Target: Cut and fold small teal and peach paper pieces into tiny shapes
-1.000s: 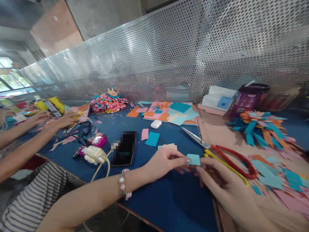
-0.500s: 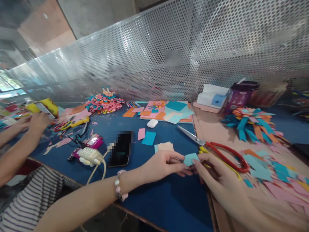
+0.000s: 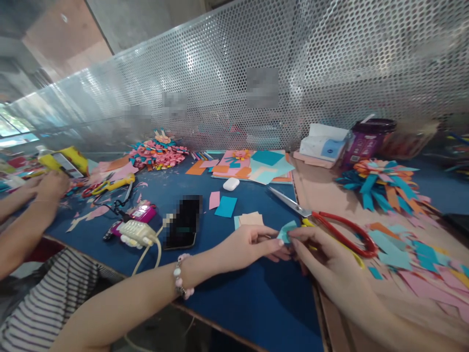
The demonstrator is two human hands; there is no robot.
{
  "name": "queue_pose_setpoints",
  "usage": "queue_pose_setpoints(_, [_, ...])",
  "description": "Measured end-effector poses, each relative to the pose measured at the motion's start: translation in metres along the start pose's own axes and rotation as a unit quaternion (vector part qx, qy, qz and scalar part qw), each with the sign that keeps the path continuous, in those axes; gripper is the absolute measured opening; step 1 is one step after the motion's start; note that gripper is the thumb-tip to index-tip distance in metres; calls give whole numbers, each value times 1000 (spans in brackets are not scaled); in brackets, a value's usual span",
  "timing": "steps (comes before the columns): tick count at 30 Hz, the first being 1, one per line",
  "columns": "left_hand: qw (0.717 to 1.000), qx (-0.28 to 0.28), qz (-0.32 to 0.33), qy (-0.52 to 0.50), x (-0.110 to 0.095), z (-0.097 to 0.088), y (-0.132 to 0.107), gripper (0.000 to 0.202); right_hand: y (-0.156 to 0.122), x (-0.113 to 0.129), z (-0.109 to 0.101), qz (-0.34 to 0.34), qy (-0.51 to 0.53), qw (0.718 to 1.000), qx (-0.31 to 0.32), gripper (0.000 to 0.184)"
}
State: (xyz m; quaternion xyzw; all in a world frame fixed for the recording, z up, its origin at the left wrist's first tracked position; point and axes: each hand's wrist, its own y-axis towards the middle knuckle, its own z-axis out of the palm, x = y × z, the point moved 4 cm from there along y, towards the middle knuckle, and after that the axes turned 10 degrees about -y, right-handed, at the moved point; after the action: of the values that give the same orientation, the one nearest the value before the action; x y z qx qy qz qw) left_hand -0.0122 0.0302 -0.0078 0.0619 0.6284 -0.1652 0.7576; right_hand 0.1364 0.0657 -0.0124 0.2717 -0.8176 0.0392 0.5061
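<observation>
A small light-blue piece of paper (image 3: 286,231) is pinched between my two hands above the blue table (image 3: 278,303). My left hand (image 3: 252,242) closes on its left side, thumb on top. On the right side, the fingertips of my right hand (image 3: 326,249) grip the paper, which looks bent or folded. Just behind my left hand lie small beige sheets (image 3: 251,219). Beyond my right hand rest red-handled scissors (image 3: 340,230), blades pointing away to the left, with a yellow-handled tool (image 3: 353,256) partly under them.
Near my left arm lie a phone (image 3: 185,222) and a white charger (image 3: 137,233) with a cable. A white earbud case (image 3: 231,184) and coloured paper sheets (image 3: 269,168) lie farther back. Paper scraps (image 3: 399,254) cover the right side, by a purple cup (image 3: 366,142). A co-worker's hands (image 3: 51,188) are at left.
The light-blue paper was flat and facing up; now it is tilted and bent between my fingers. My hands have barely moved. The co-worker's hands have shifted slightly left.
</observation>
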Motion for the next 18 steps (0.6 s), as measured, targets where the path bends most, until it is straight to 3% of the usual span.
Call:
queue_pose_setpoints(7, [997,-34,-31,-60,2,-2,1,40,1,1,0,3,-36,999,-5,19])
queue_pose_setpoints(14, [997,-30,-33,-62,0,-1,-1,32,-2,9,-1,-81,-112,990,-16,13])
queue_pose_setpoints(18, [997,-44,-28,-58,0,-3,0,32,-6,13,0,-89,-116,989,-5,13])
